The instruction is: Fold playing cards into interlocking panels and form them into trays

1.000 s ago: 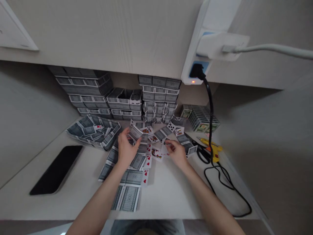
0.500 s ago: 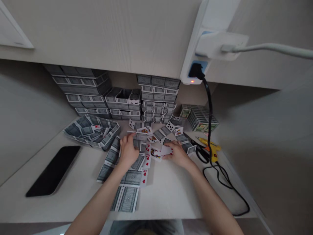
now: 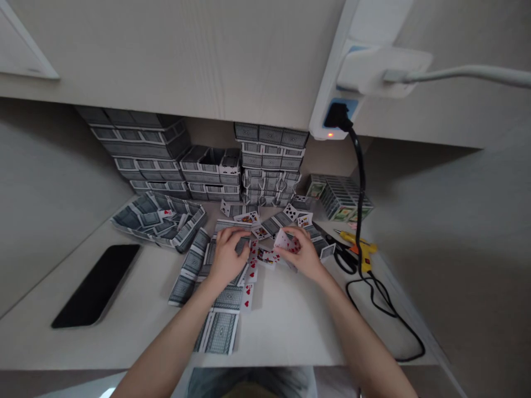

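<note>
My right hand (image 3: 306,255) pinches a playing card (image 3: 281,240) between thumb and fingers, its pale face tilted up above the table. My left hand (image 3: 227,255) rests over a panel of joined playing cards (image 3: 227,297), patterned backs up. Its thumb and forefinger are apart, with nothing visible between them. Heart cards (image 3: 248,298) stick out along the panel's right edge. Between and beyond both hands lie loose cards (image 3: 271,226), some face up, some face down. The left hand covers part of the panel.
Stacked card structures (image 3: 269,160) stand at the back under the overhanging panel. A card-built tray (image 3: 191,237) holds loose cards, near a black phone (image 3: 97,284). To the right are a yellow glue gun (image 3: 365,254), its black cable, and a boxy stack (image 3: 342,193). A power strip (image 3: 327,116) hangs above.
My right hand has raised and tilted the card from near the table. My left hand has shifted slightly right on the panel, its thumb and forefinger nearer the panel's right edge.
</note>
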`<control>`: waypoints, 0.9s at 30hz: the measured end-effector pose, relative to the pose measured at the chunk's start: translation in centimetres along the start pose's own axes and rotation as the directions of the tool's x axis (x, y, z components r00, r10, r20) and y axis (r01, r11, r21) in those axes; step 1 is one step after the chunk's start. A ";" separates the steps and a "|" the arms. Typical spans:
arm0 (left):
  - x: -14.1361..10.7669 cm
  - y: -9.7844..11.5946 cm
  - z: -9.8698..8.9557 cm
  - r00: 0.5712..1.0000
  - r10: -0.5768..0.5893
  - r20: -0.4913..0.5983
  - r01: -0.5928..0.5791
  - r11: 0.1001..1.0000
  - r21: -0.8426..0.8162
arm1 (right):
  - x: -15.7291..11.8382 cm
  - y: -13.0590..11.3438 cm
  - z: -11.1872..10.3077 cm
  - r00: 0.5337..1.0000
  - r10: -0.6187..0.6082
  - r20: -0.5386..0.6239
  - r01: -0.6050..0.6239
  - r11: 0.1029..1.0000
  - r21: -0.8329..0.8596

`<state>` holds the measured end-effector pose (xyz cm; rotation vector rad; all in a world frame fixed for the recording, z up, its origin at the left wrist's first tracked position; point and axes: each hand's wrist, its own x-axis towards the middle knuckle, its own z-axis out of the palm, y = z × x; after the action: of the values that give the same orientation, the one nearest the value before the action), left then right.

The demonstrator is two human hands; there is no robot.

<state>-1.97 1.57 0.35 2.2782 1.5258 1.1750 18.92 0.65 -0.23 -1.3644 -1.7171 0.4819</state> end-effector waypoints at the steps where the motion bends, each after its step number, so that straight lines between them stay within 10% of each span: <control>1: 0.1 -0.1 -0.1 1.000 -0.007 -0.005 0.007 1.000 -0.016 | 0.0 0.0 0.0 0.999 0.037 -0.007 -0.036 0.996 0.086; 7: 0.1 0.0 0.1 0.999 -0.010 0.035 0.016 0.985 -0.173 | 0.2 -0.2 0.4 0.986 0.168 0.004 -0.139 0.797 0.588; 16: -0.6 0.3 1.0 0.968 0.214 0.133 -0.178 0.955 -0.237 | 0.0 -0.9 0.5 0.981 0.190 0.037 -0.134 0.526 0.840; 27: -0.1 -0.8 -0.1 0.992 -0.126 0.021 0.119 0.970 0.212 | 0.0 0.3 0.5 0.950 0.270 -0.155 -0.081 0.697 0.713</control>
<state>-2.67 1.85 -0.01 2.2775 1.8272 0.9794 18.68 0.86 -0.71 -0.9619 -1.0128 0.9238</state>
